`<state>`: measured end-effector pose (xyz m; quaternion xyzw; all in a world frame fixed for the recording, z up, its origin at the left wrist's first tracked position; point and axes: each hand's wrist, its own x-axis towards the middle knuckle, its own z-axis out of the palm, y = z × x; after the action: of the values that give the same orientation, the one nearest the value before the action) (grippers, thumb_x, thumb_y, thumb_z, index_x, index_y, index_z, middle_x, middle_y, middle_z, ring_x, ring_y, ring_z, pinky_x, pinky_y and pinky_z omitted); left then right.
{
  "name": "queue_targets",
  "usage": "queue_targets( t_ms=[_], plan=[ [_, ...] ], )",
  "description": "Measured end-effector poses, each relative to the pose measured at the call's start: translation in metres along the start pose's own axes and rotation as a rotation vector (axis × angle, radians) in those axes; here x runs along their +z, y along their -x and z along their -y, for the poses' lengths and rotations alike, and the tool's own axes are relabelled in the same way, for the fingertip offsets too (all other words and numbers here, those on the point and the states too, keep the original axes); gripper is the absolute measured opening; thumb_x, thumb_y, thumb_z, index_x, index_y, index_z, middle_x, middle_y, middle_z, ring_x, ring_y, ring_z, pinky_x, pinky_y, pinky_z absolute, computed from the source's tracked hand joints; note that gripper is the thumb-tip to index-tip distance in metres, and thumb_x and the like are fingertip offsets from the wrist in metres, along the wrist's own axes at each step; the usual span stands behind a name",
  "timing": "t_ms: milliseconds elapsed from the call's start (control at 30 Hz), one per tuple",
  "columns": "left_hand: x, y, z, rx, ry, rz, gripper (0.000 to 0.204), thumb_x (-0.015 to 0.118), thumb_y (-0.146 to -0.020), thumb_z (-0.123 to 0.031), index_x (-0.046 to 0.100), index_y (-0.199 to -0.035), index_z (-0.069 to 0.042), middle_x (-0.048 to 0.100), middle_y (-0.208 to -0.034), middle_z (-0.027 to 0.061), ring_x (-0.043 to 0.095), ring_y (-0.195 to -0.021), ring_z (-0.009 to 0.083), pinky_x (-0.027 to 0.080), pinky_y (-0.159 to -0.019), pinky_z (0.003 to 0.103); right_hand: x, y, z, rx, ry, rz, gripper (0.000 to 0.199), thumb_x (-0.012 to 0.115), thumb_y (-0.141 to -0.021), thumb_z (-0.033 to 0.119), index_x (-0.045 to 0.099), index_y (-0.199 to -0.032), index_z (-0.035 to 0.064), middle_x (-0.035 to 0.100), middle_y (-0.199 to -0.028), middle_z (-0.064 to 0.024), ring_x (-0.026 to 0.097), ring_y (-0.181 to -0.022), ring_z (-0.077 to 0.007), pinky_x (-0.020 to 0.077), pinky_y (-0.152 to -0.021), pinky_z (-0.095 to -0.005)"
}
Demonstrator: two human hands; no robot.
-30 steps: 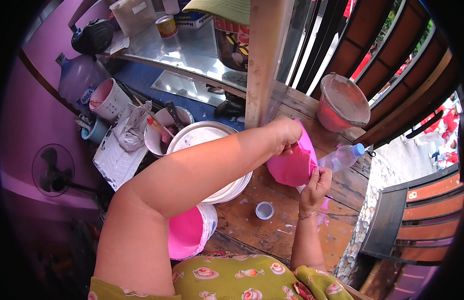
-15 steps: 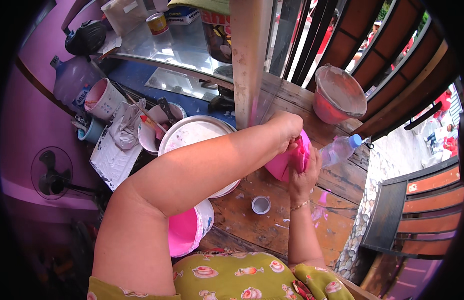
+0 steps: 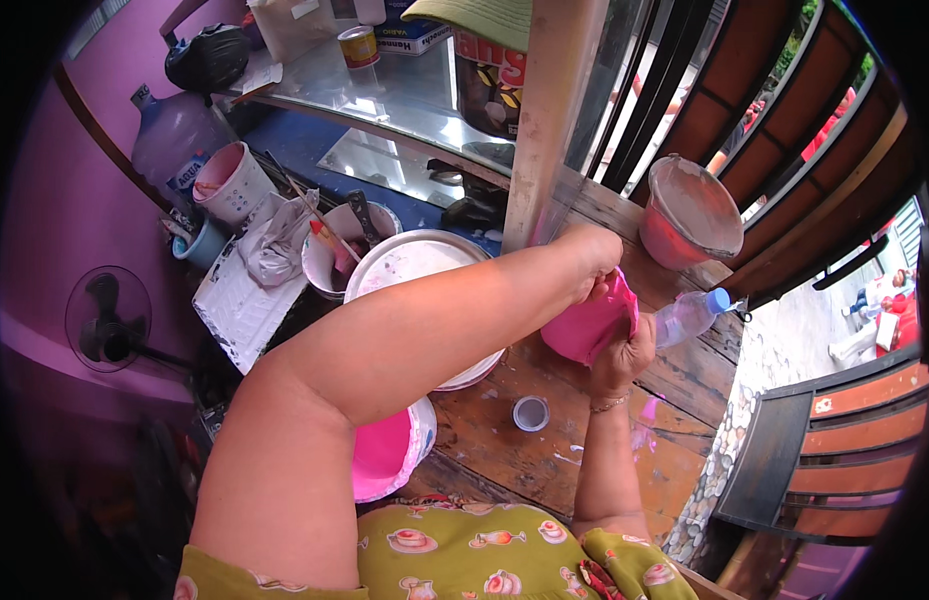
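Left hand [image 3: 596, 268]: fingers closed on the upper edge of a bright pink, rounded, thin-edged piece [image 3: 582, 332]; fingertips partly turned from view.
Right hand [image 3: 624, 355]: pinching the piece's right edge, thumb uppermost; some fingers hidden.
Pink piece: between both hands, over the brown wooden tabletop [image 3: 484, 440]; its material, and whether it touches the wood, cannot be told.
Bottle: clear plastic with a blue cap [image 3: 718, 301], just beyond the right hand, which hides its lower end; contents unclear.
Cup: small, round, pale grey [image 3: 530, 414], mouth up on the tabletop; contents hard to make out.
Pink-filled bucket: white, round, plastic-looking [image 3: 422, 430], bright pink inside, partly covered by the left upper arm; depth of colour unclear.
Lidded tub: white, round, pink-blotched on top [image 3: 409, 260], largely behind the left forearm.
Tool tub: pink-smeared white container [image 3: 324, 268], holding a dark-handled tool [image 3: 361, 215] and a thin stick.
Bowl: red, round, crusted grey inside [image 3: 684, 225], near the slatted brown gate [image 3: 774, 150].
Blue pot: small, round [image 3: 202, 248], contents too indistinct to name.
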<state>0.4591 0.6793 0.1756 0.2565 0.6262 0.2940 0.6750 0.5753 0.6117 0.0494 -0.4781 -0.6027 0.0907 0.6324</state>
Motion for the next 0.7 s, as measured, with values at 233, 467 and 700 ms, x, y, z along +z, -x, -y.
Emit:
queue_targets(
  t_ms=[233, 467, 700],
  plan=[
    [-0.005, 0.014, -0.018, 0.043, 0.018, 0.042, 0.006, 0.051, -0.081, -0.009, 0.054, -0.079, -0.004, 0.052, -0.065, 0.0051, 0.046, -0.048, 0.0101, 0.04, -0.034, 0.023, -0.001, -0.026, 0.012, -0.111, 0.013, -0.013, 0.02, 0.053, -0.088, 0.011, 0.051, -0.072, -0.0013, 0.046, -0.065, -0.0107, 0.043, -0.06, -0.0241, 0.036, -0.055, -0.0341],
    [-0.009, 0.039, -0.019, 0.177, 0.07, 0.16, 0.004, 0.053, -0.08, -0.009, 0.055, -0.079, -0.006, 0.052, -0.068, 0.0043, 0.05, -0.056, 0.0107, 0.041, -0.04, 0.025, -0.013, -0.045, 0.049, -0.158, 0.031, -0.073, 0.022, 0.053, -0.088, 0.009, 0.049, -0.069, -0.0015, 0.041, -0.062, -0.0069, 0.04, -0.058, -0.0195, 0.0337, -0.054, -0.0312],
    [-0.016, 0.107, -0.029, 0.373, 0.052, 0.224, 0.005, 0.055, -0.079, -0.007, 0.058, -0.08, -0.003, 0.056, -0.074, 0.0063, 0.054, -0.061, 0.0132, 0.042, -0.051, 0.029, -0.031, -0.056, 0.096, -0.221, -0.071, -0.086, 0.023, 0.051, -0.092, 0.01, 0.052, -0.073, -0.0024, 0.042, -0.065, -0.0009, 0.039, -0.06, -0.011, 0.0328, -0.056, -0.0252]
  ],
)
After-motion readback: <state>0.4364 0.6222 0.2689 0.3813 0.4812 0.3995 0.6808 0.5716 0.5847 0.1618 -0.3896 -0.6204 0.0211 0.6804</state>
